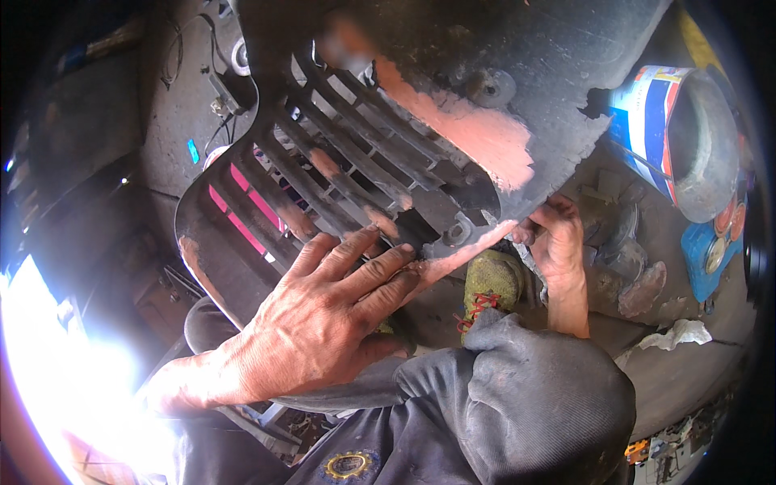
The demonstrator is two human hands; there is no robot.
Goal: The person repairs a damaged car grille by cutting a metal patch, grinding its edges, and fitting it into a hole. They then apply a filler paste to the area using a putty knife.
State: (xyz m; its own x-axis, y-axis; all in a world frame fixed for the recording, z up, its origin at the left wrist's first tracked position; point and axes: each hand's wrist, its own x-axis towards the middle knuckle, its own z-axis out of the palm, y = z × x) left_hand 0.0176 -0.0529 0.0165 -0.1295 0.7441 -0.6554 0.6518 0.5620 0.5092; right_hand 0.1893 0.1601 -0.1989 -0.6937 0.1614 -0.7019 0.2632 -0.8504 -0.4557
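A dark plastic panel with a slatted grille [347, 174], likely a car bumper or grille panel, lies tilted across the space in front of me. Pink filler [477, 137] is smeared over its upper right part, and smaller pinkish patches mark the slats and the near edge. My left hand [311, 323] rests on the near slats, its fingers stretched out flat and its thumb below the edge. At the panel's near right corner, my right hand [558, 242] has its fingers curled in, gripping the edge beside the pink strip. A ragged greyish strip [529, 263] hangs next to it.
To the right, a large tin [663, 129] lies on its side with its open end facing right. Near it are a blue piece [703, 250] with a round disc, clear plastic scraps [626, 250] and a crumpled white scrap [679, 334]. My yellowish shoe [491, 283] shows under the panel.
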